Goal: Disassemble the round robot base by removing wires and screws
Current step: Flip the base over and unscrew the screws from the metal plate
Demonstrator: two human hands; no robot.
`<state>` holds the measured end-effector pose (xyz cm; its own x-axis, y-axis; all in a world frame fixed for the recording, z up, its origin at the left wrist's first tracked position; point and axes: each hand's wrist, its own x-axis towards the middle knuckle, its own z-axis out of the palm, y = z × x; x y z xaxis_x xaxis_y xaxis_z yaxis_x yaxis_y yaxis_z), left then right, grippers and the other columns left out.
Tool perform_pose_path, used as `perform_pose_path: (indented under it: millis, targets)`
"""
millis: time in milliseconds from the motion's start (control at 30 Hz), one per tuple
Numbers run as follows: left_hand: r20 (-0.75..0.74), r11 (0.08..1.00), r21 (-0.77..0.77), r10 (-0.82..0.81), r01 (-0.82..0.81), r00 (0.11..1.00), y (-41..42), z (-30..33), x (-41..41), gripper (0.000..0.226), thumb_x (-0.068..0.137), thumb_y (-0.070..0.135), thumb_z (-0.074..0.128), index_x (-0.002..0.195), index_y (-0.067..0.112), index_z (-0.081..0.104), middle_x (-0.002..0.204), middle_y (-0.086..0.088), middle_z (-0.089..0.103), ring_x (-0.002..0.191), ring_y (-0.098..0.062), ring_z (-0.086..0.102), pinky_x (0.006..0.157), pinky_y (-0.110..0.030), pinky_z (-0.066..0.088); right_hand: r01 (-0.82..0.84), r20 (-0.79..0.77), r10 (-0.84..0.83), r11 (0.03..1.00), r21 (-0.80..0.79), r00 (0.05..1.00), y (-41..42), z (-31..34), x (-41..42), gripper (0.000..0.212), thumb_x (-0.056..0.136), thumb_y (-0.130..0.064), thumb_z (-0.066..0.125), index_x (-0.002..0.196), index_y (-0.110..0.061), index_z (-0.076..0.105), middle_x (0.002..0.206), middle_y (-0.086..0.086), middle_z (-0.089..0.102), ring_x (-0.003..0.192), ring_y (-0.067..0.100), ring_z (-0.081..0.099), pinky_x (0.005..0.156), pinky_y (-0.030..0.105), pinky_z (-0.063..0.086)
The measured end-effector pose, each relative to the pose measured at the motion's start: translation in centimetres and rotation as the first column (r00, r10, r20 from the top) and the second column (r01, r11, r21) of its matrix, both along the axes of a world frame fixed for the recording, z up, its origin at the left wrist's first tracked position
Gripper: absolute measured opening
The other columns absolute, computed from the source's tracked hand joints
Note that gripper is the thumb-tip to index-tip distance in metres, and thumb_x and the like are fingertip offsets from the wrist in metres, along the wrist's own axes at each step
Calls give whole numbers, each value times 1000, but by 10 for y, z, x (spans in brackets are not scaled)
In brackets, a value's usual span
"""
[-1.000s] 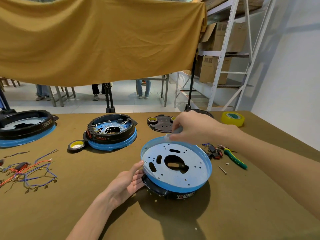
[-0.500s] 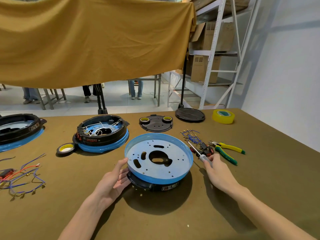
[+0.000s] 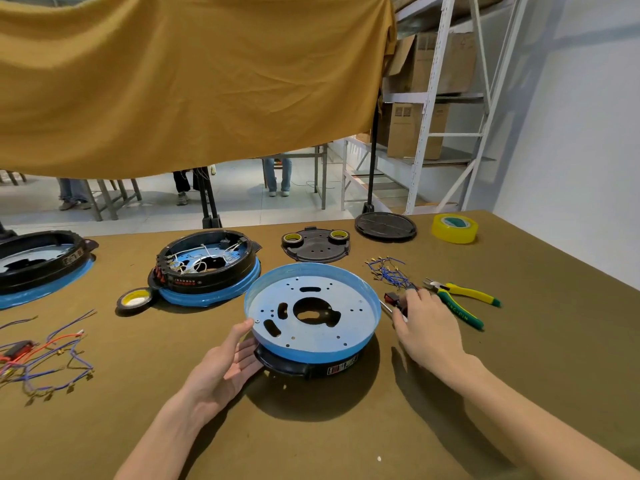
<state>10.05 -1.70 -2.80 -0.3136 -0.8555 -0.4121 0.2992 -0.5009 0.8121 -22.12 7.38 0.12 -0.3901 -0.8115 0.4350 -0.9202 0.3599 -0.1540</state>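
Head view: your left hand (image 3: 227, 368) is cupping the round base (image 3: 311, 317) mid-counter (image 3: 311, 438), grip relaxed, while just right of it your right hand (image 3: 427, 329) is pinching a screwdriver (image 3: 393, 310).

The left hand (image 3: 228, 365) steadies the round blue-rimmed robot base (image 3: 313, 317) on the brown table (image 3: 519, 358); the right hand (image 3: 427, 327) touches a thin silver screwdriver (image 3: 389, 308).
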Motion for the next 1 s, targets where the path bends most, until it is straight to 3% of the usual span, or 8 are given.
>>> perform_pose_path:
  millis: [167, 267, 333, 467, 600, 733, 867, 1000]
  targets:
    - [32, 989, -23, -149, 149, 988, 0, 1, -2, 82, 66, 37, 89, 128, -2, 54, 102, -19, 79, 100, -31, 77, 83, -40, 64, -383, 259, 430, 899, -214, 865, -15, 41, 49, 7, 96, -20, 63, 95, -20, 70, 84, -12, 63, 79, 3, 57, 69, 14, 42]
    - [40, 976, -34, -212, 213, 977, 2, 1, -1, 79, 68, 36, 88, 129, -4, 55, 103, -19, 78, 101, -30, 77, 78, -37, 65, -597, 397, 594, 791, -133, 699, -32, 49, 90, 11, 93, -22, 67, 92, -18, 77, 79, -9, 68, 72, 7, 60, 64, 23, 49]
    - [41, 970, -47, -237, 239, 971, 2, 0, 0, 79, 70, 37, 88, 130, -3, 56, 106, -19, 78, 104, -30, 76, 82, -37, 64, -675, 427, 625, 736, -46, 653, -46, 44, 113, 17, 93, -30, 68, 95, -17, 79, 78, -7, 69, 71, 10, 60, 60, 26, 48]
    - [65, 961, -63, -265, 269, 962, 0, -2, 2, 95, 60, 45, 99, 131, -1, 56, 110, -17, 77, 109, -29, 74, 88, -38, 63, -687, 340, 645, 726, 7, 685, -65, 28, 137, 26, 92, -40, 69, 101, -18, 80, 77, -15, 61, 67, 3, 54, 56, 12, 34]
    - [62, 954, -59, -291, 295, 955, -4, -4, 2, 99, 54, 47, 101, 129, 0, 57, 112, -17, 77, 109, -27, 75, 84, -35, 63, -687, 331, 655, 726, -27, 679, -70, 23, 135, 22, 91, -38, 72, 101, -21, 81, 85, -11, 63, 76, 7, 57, 64, 24, 48]
    - [53, 952, -41, -303, 305, 952, -5, -6, 2, 97, 57, 46, 100, 129, 0, 56, 112, -16, 77, 108, -26, 75, 83, -34, 63, -695, 355, 652, 719, -8, 670, -74, 22, 137, 17, 92, -33, 72, 103, -24, 80, 84, -16, 61, 77, 6, 57, 65, 20, 44]
    - [46, 951, -40, -305, 307, 951, -4, -7, 2, 93, 57, 46, 100, 126, 0, 58, 110, -15, 78, 107, -25, 75, 83, -33, 63, -742, 290, 700, 669, 53, 652, -77, 22, 138, 14, 94, -26, 69, 104, -22, 78, 93, -11, 63, 80, 8, 58, 69, 26, 53]
    - [14, 943, -55, -328, 329, 944, -3, -7, 5, 88, 65, 44, 97, 131, 0, 59, 118, -17, 76, 114, -26, 72, 92, -35, 61, -772, 250, 736, 628, 94, 629, -75, 20, 137, 15, 98, -21, 64, 109, -22, 74, 102, -10, 60, 90, 7, 58, 77, 24, 52]
